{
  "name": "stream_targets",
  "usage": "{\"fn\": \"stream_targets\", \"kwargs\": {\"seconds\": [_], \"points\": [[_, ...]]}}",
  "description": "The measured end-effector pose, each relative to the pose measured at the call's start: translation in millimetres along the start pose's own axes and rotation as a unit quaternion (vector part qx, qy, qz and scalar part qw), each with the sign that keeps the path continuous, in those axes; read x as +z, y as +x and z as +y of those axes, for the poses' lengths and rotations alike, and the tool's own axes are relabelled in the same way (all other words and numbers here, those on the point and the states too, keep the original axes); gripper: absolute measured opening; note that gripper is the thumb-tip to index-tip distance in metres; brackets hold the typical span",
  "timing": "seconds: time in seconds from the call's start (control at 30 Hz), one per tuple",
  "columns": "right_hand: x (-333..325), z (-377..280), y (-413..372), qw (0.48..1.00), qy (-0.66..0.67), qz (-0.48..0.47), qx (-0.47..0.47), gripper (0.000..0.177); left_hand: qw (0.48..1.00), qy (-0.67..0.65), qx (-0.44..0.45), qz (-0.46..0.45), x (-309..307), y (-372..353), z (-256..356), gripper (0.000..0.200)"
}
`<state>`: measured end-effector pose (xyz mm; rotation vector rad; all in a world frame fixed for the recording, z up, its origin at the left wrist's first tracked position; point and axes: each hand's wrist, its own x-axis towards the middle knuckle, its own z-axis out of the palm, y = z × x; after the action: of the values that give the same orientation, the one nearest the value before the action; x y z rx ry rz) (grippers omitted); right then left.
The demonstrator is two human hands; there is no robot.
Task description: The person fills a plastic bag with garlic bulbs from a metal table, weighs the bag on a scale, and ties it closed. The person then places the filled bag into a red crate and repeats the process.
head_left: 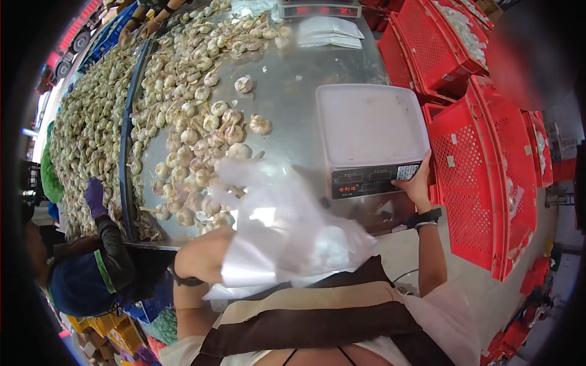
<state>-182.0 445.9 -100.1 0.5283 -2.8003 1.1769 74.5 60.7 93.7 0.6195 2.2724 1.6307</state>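
My left hand is hidden behind a clear plastic bag that it holds up over the near edge of the metal table; only my forearm shows below it. Something pale sits in the bag's lower right. My right hand rests on the keypad at the front right corner of the grey weighing scale, fingers extended onto the buttons. The scale's white tray is bare. Loose garlic bulbs lie piled just left of the bag.
Several red plastic crates stand at the right, some with garlic inside. A second scale and flat bags sit at the table's far end. A person in a blue cap with a purple glove works at the left.
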Motion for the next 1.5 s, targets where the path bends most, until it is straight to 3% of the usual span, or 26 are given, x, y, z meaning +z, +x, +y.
{"fn": "stream_targets", "kwargs": {"seconds": [0.1,0.27,0.3,0.4,0.47,0.5,0.53,0.6,0.63,0.67,0.73,0.8,0.83,0.93,0.97,1.07,1.1,1.13,1.2,1.23,1.33,1.37,1.4,1.43,1.47,1.5], "points": [[-3,-8,11,0.999,-0.039,-0.004,0.008,0.13,0.997,-0.058,0.002,-0.052,-1,36,0,0.026],[7,-10,26,0.999,-0.002,-0.02,0.026,0.132,0.991,-0.089,0.098,0.002,14,93,-8,0.03],[13,-8,31,0.998,-0.043,0.011,-0.033,0.129,0.99,-0.127,0.066,-0.01,25,106,-19,0.032],[24,-19,56,0.999,-0.032,-0.039,0.021,0.129,0.987,-0.142,0.073,-0.009,40,160,-3,0.037],[36,-24,72,0.998,-0.045,-0.041,0.018,0.126,0.977,-0.209,0.042,0.014,55,180,-24,0.036],[34,-21,80,0.999,-0.016,-0.049,-0.016,0.119,0.929,-0.363,-0.029,0.062,64,186,-30,0.032],[32,-18,88,0.997,0.014,-0.056,-0.05,0.111,0.897,-0.417,-0.122,0.079,65,188,-36,0.038],[19,19,108,0.993,0.028,-0.096,-0.063,0.082,0.862,-0.452,-0.197,0.119,63,191,-53,0.043],[-8,9,113,0.94,0.255,-0.212,0.079,0.054,0.861,-0.451,-0.2,0.123,67,191,-66,0.043],[-33,-7,105,0.896,0.359,-0.213,0.151,0.047,0.846,-0.452,-0.232,0.16,72,191,-82,0.045],[-69,-27,88,0.647,0.623,-0.385,0.211,0.043,0.825,-0.455,-0.267,0.2,90,183,-122,0.048],[-63,-4,67,0.818,0.347,-0.454,0.067,0.052,0.832,-0.272,-0.386,0.291,112,173,-175,0.049],[-50,8,53,0.893,0.155,-0.42,-0.048,0.063,0.839,-0.157,-0.413,0.319,124,162,-214,0.042],[-39,-13,25,0.956,0.051,-0.281,-0.063,0.069,0.887,-0.074,-0.399,0.218,107,139,-200,0.037],[-36,-21,16,0.956,0.051,-0.283,-0.064,0.069,0.893,0.082,-0.433,0.088,99,135,-177,0.035],[-24,-54,-1,0.959,0.0,-0.243,-0.142,0.067,0.881,0.172,-0.439,0.044,96,129,-140,0.039],[-19,-65,0,0.949,-0.032,-0.241,-0.203,0.066,0.954,0.175,-0.184,0.162,110,115,-164,0.042],[-13,-77,4,0.933,-0.062,-0.236,-0.264,0.066,0.953,0.175,-0.186,0.164,114,121,-164,0.042],[4,-95,22,0.919,-0.041,-0.254,-0.3,0.063,0.872,0.264,-0.379,-0.164,129,142,-162,0.04],[13,-99,28,0.899,-0.061,-0.274,-0.337,0.062,0.946,0.181,-0.269,-0.01,140,144,-167,0.04],[33,-70,32,0.877,-0.079,-0.279,-0.383,0.052,0.963,0.096,-0.249,0.035,112,158,-133,0.035],[32,-56,35,0.867,-0.096,-0.348,-0.342,0.047,0.972,0.062,-0.194,0.114,113,144,-182,0.034],[32,-50,35,0.852,-0.113,-0.416,-0.298,0.042,0.971,0.002,-0.21,0.115,89,136,-191,0.025],[25,-58,31,0.88,-0.026,-0.384,-0.278,0.032,0.974,0.072,-0.208,0.059,53,140,-162,0.024],[19,-70,32,0.878,-0.025,-0.387,-0.279,0.032,0.979,0.032,-0.177,0.091,36,137,-159,0.029],[14,-82,34,0.868,0.06,-0.453,-0.192,0.03,0.971,0.018,-0.227,0.071,16,142,-133,0.029]]}}
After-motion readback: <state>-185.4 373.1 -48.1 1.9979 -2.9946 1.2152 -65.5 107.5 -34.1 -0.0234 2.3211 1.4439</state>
